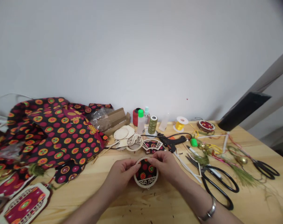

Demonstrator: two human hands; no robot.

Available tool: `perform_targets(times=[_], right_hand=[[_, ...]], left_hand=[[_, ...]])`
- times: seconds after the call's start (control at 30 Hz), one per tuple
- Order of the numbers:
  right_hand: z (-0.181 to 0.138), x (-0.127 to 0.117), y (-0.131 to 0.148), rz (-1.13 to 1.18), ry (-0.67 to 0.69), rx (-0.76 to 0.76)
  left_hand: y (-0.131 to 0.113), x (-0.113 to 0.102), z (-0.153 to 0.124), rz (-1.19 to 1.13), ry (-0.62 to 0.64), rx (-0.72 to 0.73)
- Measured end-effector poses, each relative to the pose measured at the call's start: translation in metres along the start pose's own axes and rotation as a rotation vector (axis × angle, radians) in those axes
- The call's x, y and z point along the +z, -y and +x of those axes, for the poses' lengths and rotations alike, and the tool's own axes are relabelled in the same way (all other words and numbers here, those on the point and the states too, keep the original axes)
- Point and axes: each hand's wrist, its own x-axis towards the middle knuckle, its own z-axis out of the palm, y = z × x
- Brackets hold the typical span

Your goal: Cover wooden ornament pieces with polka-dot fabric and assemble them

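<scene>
Both my hands hold a round wooden cut-out frame [146, 177] with black, red and orange dotted fabric behind it, just above the wooden table [141, 202]. My left hand [120, 174] pinches its left rim, fingers curled. My right hand [164, 165] grips the top and right rim; a metal bracelet [210, 211] sits on that wrist. A fan-shaped wooden piece with the same fabric [152, 145] lies just behind the frame.
A heap of dotted fabric [54, 130] covers the left. Finished fabric ornaments [24, 205] lie at the near left. Black scissors [216, 179], a glue gun [172, 141], thread spools [152, 124], bottles, cords and tassels crowd the right and back.
</scene>
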Motion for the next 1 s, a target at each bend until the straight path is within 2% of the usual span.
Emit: perform_targets(times=[0.23, 0.43, 0.6, 0.7, 0.8, 0.9, 1.0], right_hand=[[-0.003, -0.01, 0.011, -0.181, 0.197, -0.013], [-0.015, -0.01, 0.022, -0.412, 0.182, -0.006], [-0.021, -0.004, 0.011, -0.545, 0.152, -0.016], [-0.023, -0.002, 0.005, -0.593, 0.148, -0.03], [-0.026, -0.002, 0.003, -0.626, 0.155, -0.042], [-0.029, -0.003, 0.008, -0.669, 0.148, -0.067], [-0.03, -0.004, 0.012, -0.814, 0.007, -0.088]], left_hand=[[0.005, -0.001, -0.001, 0.235, -0.028, -0.001], [0.003, -0.001, -0.01, 0.558, -0.073, 0.064], [0.003, -0.002, -0.017, 0.848, -0.084, 0.128], [-0.004, -0.006, -0.023, 0.971, -0.121, 0.161], [-0.031, -0.03, -0.03, 1.08, -0.242, 0.187], [-0.076, -0.079, -0.035, 1.442, -0.535, 0.304], [-0.12, -0.139, -0.039, 1.623, -0.877, 0.117]])
